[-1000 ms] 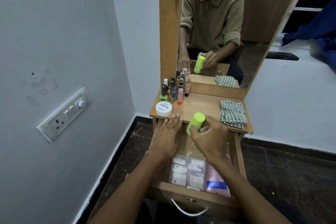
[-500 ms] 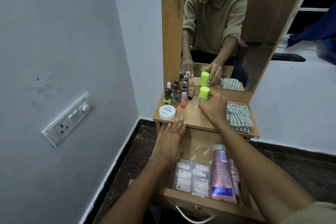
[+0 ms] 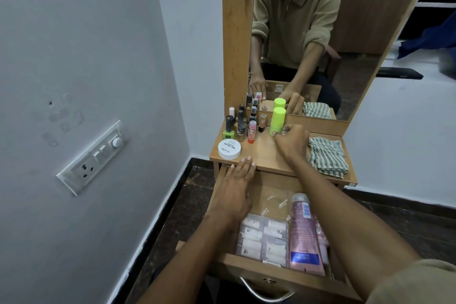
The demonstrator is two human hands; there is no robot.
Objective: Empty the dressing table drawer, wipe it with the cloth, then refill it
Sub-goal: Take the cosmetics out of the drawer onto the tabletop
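Wood tabletop [image 3: 261,155] w/ cloth [image 3: 327,157], grey wall [image 3: 86,57].

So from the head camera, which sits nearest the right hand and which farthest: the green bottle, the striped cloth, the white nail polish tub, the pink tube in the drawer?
1. Green bottle: gripped by the right hand.
2. Striped cloth: just right of it.
3. White nail polish tub: left, on the tabletop.
4. Pink tube: down in the open drawer.

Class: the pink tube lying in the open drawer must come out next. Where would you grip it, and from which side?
Grip the pink tube across its middle, from above. It lies flat, cap pointing toward the table; the clear packet hugs its left side, so probably only the top is free.
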